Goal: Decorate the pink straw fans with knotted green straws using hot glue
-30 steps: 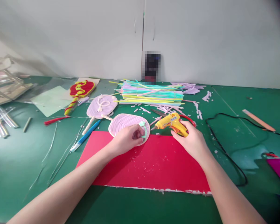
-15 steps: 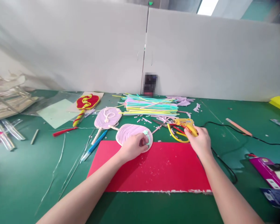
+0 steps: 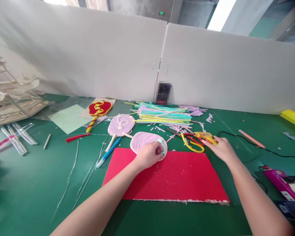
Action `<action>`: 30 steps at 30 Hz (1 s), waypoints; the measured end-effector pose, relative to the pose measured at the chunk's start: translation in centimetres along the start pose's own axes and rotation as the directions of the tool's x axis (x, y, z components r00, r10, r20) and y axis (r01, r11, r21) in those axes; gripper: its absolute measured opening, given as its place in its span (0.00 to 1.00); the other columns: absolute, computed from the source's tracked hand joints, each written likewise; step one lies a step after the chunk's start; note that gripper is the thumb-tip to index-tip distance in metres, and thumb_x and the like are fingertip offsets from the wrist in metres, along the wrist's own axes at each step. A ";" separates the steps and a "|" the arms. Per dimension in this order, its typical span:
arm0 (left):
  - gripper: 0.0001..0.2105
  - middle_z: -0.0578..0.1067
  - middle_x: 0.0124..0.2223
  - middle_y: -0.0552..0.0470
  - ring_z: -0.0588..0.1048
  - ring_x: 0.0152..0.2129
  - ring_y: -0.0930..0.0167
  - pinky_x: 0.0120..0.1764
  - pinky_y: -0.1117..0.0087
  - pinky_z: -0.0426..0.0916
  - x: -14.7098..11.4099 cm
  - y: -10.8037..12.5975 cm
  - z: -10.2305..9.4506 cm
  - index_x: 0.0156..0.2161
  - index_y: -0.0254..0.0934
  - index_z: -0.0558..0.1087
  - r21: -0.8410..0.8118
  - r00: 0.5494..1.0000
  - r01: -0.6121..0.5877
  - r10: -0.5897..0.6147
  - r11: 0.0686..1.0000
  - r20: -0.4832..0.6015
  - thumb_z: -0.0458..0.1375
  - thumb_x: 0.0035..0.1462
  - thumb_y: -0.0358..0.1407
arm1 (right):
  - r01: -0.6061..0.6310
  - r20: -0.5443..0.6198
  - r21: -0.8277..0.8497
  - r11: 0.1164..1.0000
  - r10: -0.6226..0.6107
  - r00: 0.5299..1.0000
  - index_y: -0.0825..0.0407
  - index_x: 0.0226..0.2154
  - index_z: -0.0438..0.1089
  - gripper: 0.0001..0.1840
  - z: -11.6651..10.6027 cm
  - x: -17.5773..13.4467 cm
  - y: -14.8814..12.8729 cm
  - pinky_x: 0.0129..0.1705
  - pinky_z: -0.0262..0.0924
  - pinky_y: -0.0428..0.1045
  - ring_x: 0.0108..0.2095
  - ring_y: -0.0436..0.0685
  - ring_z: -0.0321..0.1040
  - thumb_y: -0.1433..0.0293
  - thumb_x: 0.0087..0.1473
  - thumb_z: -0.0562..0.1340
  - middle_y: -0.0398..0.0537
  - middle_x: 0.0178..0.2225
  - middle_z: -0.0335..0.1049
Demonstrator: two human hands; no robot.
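Note:
My left hand (image 3: 149,155) rests over a lilac fan-shaped piece (image 3: 142,139) covered in pipe cleaners. Its fingers are curled against a small curved mint-green pipe-cleaner piece (image 3: 163,146) at the fan's right end; the fingertips are partly hidden. At the right, my right hand (image 3: 222,149) has its fingers closed on the handle end of a yellow hot glue gun (image 3: 206,136), low over the table. Yellow-and-red scissors (image 3: 195,147) lie just left of the gun. A second lilac piece (image 3: 120,125) with a cream loop lies left of the fan.
Beneath my hands lies a red board (image 3: 177,178). Behind are bundled pastel pipe cleaners (image 3: 164,113) and lilac scraps. A red-and-yellow fan (image 3: 100,108), a blue pen (image 3: 108,153) and wires lie left. At right are a black cord (image 3: 282,153) and a purple power strip (image 3: 281,183).
The view has tilted up and shifted left. My right hand has drawn back slightly toward the end of the glue gun's handle. My left hand stays at the mint-green piece.

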State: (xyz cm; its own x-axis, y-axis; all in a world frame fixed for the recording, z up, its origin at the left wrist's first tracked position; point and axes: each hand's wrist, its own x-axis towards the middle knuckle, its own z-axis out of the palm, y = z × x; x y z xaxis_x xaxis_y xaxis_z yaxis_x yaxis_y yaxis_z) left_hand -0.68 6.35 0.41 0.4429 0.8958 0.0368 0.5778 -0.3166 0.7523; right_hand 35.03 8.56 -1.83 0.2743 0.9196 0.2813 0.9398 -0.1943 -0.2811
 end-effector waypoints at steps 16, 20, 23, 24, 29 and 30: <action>0.05 0.68 0.25 0.57 0.66 0.21 0.75 0.24 0.75 0.56 -0.1 0.6 0.0 0.31 0.38 0.67 -0.018 1.000 0.011 -0.011 1.000 -0.002 0.54 0.46 0.30 | -0.268 0.533 0.704 0.658 -0.239 0.812 0.53 0.33 0.65 0.17 -0.5 -6.8 -15.0 0.14 0.50 0.44 0.13 0.47 0.56 0.55 0.51 0.56 0.40 0.18 0.63; 0.04 0.69 0.26 0.57 0.66 0.22 0.76 0.24 0.75 0.56 -0.1 0.6 0.0 0.32 0.38 0.67 -0.021 1.000 0.003 -0.003 1.000 -0.002 0.54 0.47 0.30 | -0.009 0.352 0.692 0.722 -0.326 0.877 0.53 0.30 0.67 0.13 -0.2 -7.5 -15.2 0.19 0.56 0.44 0.19 0.48 0.61 0.60 0.54 0.56 0.43 0.22 0.65; 0.04 0.68 0.26 0.57 0.66 0.22 0.76 0.24 0.75 0.56 -0.1 0.5 0.0 0.32 0.38 0.67 -0.024 1.000 0.014 -0.014 1.000 0.000 0.55 0.47 0.31 | 0.276 0.178 0.680 0.679 -0.518 0.837 0.53 0.30 0.70 0.13 -0.5 -7.8 -15.2 0.27 0.60 0.45 0.27 0.50 0.64 0.64 0.57 0.54 0.48 0.29 0.67; 0.04 0.68 0.26 0.57 0.66 0.22 0.76 0.24 0.76 0.56 -0.1 0.6 0.0 0.32 0.38 0.67 -0.026 1.000 0.020 -0.020 0.999 0.001 0.55 0.48 0.31 | 0.348 0.150 0.668 0.658 -0.577 0.803 0.53 0.31 0.71 0.14 -0.6 -7.9 -15.0 0.28 0.60 0.45 0.27 0.50 0.64 0.66 0.58 0.53 0.48 0.30 0.67; 0.04 0.69 0.27 0.57 0.66 0.23 0.76 0.26 0.76 0.58 0.0 0.8 -0.1 0.33 0.38 0.68 -0.049 1.000 0.025 -0.025 0.998 0.017 0.54 0.49 0.30 | 0.659 0.006 0.496 0.566 -0.761 0.649 0.51 0.39 0.73 0.12 -0.7 -8.0 -13.8 0.37 0.63 0.51 0.33 0.53 0.66 0.72 0.55 0.55 0.49 0.32 0.70; 0.04 0.69 0.27 0.56 0.66 0.23 0.76 0.26 0.75 0.58 0.0 0.8 -0.1 0.33 0.38 0.68 -0.049 0.999 0.028 -0.027 0.998 0.021 0.54 0.49 0.30 | 0.689 -0.016 0.464 0.556 -0.773 0.634 0.51 0.38 0.73 0.12 -0.7 -8.0 -13.6 0.37 0.64 0.51 0.33 0.54 0.66 0.73 0.55 0.56 0.49 0.32 0.70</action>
State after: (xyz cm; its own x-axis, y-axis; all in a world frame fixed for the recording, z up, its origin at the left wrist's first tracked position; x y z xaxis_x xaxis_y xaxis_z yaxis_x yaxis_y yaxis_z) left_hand -0.30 6.09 1.09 0.4412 0.8974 0.0028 0.5560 -0.2759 0.7841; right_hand 20.20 3.60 0.41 -0.5492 0.7282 0.4099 0.6173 0.6842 -0.3884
